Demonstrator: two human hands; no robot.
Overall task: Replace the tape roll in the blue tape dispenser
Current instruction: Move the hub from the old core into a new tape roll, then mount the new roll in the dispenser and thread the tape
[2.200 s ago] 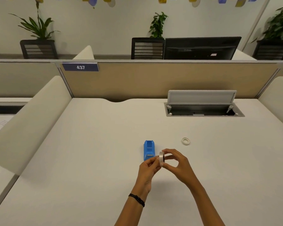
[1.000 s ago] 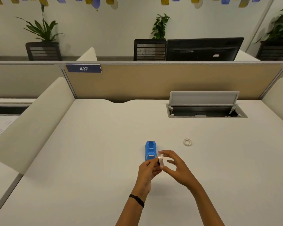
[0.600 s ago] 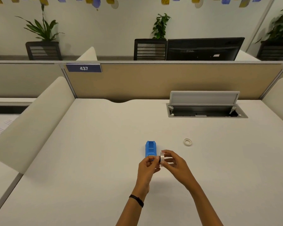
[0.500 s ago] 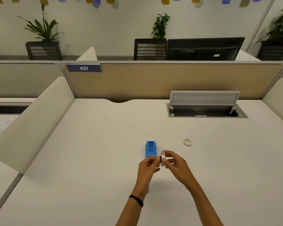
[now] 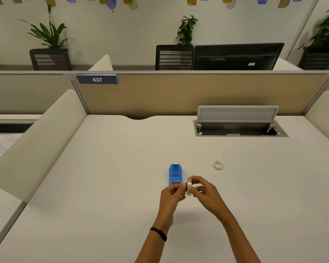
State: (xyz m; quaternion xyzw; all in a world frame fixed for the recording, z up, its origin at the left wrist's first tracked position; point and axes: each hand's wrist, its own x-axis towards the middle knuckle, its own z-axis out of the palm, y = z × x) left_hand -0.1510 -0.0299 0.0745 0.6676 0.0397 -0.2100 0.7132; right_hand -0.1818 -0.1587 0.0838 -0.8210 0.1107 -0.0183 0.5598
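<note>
The blue tape dispenser (image 5: 175, 174) lies on the white desk with its roll bay showing no roll inside. Just in front of it and to its right, a whitish tape roll (image 5: 189, 188) is held on edge between both hands. My right hand (image 5: 205, 194) pinches the roll from the right. My left hand (image 5: 172, 196), with a black band on its wrist, touches the roll's left face with thumb and fingertips. A small, thin tape ring (image 5: 217, 165) lies flat on the desk to the right, apart from everything.
An open cable hatch (image 5: 239, 128) with a raised lid sits in the desk at the back right. Cream side screens (image 5: 38, 141) flank the desk, and a tan partition (image 5: 179, 93) closes the back.
The roll and both hands have stayed just in front of the dispenser. My fingers have shifted on the roll, the right hand closing onto it after being spread a second ago.
</note>
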